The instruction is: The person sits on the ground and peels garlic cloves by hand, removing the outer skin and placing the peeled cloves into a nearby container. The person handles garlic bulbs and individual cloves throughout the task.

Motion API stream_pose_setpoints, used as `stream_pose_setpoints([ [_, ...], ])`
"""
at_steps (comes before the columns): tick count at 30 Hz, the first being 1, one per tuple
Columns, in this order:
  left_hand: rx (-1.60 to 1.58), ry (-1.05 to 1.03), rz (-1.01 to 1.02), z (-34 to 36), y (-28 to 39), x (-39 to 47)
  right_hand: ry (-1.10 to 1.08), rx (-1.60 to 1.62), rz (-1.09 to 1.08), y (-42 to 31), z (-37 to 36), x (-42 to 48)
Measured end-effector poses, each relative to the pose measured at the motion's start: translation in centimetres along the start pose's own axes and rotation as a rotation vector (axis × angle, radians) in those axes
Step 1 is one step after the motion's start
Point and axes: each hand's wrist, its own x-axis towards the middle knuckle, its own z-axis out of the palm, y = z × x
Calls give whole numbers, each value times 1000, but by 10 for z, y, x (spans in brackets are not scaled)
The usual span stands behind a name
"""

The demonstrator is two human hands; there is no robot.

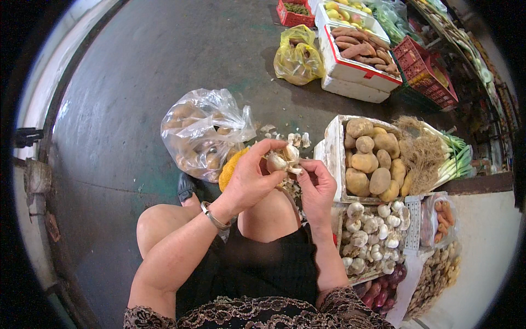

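A partly opened garlic bulb (283, 159) is held above my knee, its cloves spread apart and papery skin loose. My left hand (254, 168) curls around it, with thumb and index finger on its near and far sides. At the bulb's lower right, my right hand (315, 181) pinches the stem or a strip of skin between thumb and fingertips. Scraps of garlic skin (305, 140) lie on the floor beyond the hands. Close to my left hand is a yellow mesh bag (231, 170), partly covered by it. A box of whole garlic bulbs (372, 236) stands beside my right forearm.
A clear plastic bag of potatoes (205, 131) rests on the floor ahead. At the right stand a foam box of potatoes (374, 158), spring onions (452, 160), bagged carrots (444, 220), red onions (380, 292) and ginger (435, 275). Sweet potatoes (361, 47) and a yellow bag (298, 57) sit farther off.
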Motion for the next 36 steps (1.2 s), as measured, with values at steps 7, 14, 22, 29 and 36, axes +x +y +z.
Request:
stream_pose_setpoints([
  [7, -145, 8, -59, -2, 11, -4, 121, 1, -9, -9, 8, -1],
  [14, -509, -101, -282, -12, 18, -5, 94, -309, 33, -3, -9, 2],
  [22, -483, -82, -216, -4, 4, 1, -72, 260, 153, -18, 2, 1],
  [29, -223, -119, -260, 4, 12, 1, 8, 356, 245, -11, -13, 3],
  [36, -276, -142, -193, 9, 13, 4, 31, 413, 243, -6, -14, 1],
])
